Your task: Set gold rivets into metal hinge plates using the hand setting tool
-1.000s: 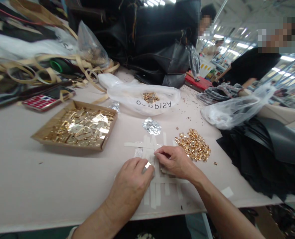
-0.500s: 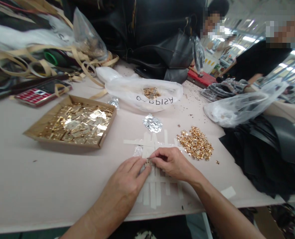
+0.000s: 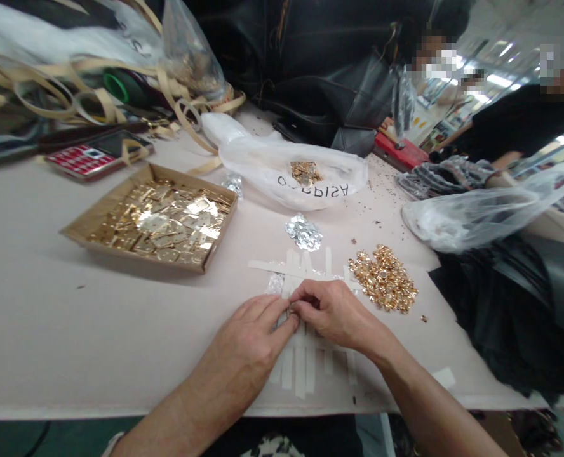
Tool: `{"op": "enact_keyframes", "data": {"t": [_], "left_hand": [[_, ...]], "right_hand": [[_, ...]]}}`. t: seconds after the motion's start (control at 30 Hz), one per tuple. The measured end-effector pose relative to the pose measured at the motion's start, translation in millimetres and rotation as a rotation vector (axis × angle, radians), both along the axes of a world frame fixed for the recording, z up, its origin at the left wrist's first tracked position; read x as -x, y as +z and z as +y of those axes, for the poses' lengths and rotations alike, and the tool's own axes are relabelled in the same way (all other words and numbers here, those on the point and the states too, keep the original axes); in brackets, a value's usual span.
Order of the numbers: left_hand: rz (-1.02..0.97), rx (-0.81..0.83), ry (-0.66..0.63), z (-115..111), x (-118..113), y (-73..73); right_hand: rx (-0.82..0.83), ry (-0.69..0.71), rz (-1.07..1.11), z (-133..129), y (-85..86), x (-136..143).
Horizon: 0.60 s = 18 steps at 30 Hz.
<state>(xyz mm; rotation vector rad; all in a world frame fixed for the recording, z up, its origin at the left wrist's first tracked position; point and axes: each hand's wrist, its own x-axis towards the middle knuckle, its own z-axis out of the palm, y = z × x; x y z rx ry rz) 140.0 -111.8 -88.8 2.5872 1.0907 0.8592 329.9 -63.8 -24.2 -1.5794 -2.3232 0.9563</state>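
Observation:
My left hand (image 3: 253,333) rests over pale tape strips (image 3: 300,365) stuck crosswise on the table, its thumb and fingers closed at the tips. Against those fingertips, my right hand (image 3: 329,311) pinches with thumb and forefinger. Whatever small piece lies between the two hands is almost wholly covered by the fingers. Just beyond them is a little heap of silver metal discs (image 3: 303,232). To the right lies a pile of small gold-coloured fasteners (image 3: 385,278). A shallow cardboard box (image 3: 134,257) of flat gold metal plates stands to the left.
Behind the discs, a white plastic bag (image 3: 258,168) holds gold pieces. A red-keyed calculator (image 3: 79,162) lies at the left. Black leather pieces (image 3: 491,311) and a clear bag (image 3: 434,222) are on the right. Black bags (image 3: 310,57) fill the back; a person (image 3: 520,124) is at the far right.
The whole view has shifted, so the table's things appear farther right. A small piece seen between my fingertips before is now mostly hidden. Both hands stay together at the same spot on the strips.

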Motion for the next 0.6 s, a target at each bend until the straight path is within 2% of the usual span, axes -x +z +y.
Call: {"op": "enact_keyframes", "data": {"t": [0.2,0.33,0.47,0.6], "left_hand": [[-0.013,-0.034,-0.006,1,-1,4.2],[0.009,-0.030,-0.010,2,0,5.5],[-0.001,-0.067,0.007,-1,2,8.1],[-0.008,-0.095,0.018,-2,3,10.8]], "right_hand": [[-0.044,0.053,-0.196,3,6.8,5],[-0.072,0.040,-0.171,2,12.6,2],[-0.166,-0.073,-0.070,-16,13.9,-25],[-0.250,-0.126,-0.111,-46,2.8,-59]]}}
